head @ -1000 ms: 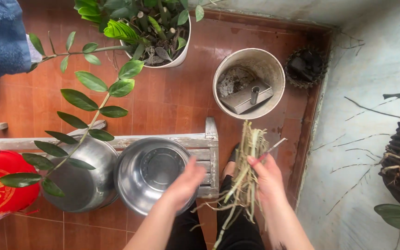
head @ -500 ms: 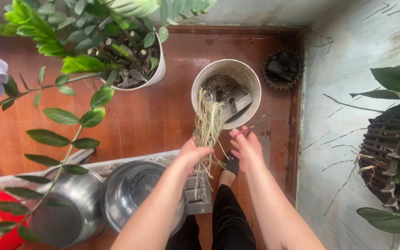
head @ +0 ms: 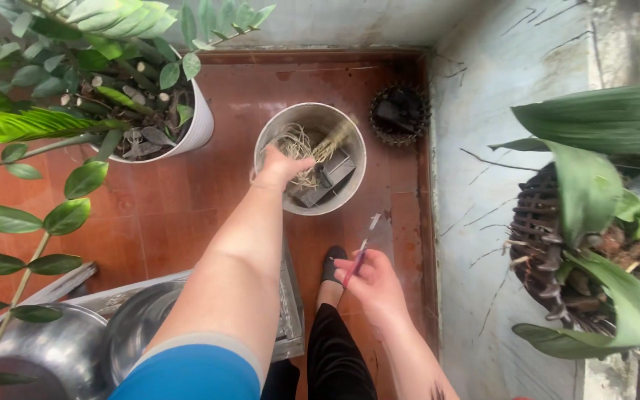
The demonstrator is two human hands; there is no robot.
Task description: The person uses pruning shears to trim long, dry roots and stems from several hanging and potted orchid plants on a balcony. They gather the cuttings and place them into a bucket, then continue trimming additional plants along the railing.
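My left hand (head: 281, 167) reaches out over the rim of a pale round bucket (head: 270, 139) on the red tile floor. It grips a bundle of dry, straw-coloured roots (head: 307, 147) that hangs inside the bucket, above a grey metal block (head: 329, 178) lying at its bottom. Lower down, near my black-trousered leg and black shoe (head: 332, 264), my right hand (head: 374, 287) is closed around a thin pair of scissors (head: 360, 254) whose tip points up and to the right.
A white pot with leafy plants (head: 195, 126) stands left of the bucket; a small dark pot (head: 400, 111) sits in the corner. Two steel bowls (head: 61, 348) rest by a weathered wooden frame (head: 289, 296) at bottom left. A dark hanging basket with broad leaves (head: 557, 230) is at right.
My left hand took the root bundle from my right hand, then carried it forward into the bucket. My right hand drew back with the scissors. The view shifted forward and right.
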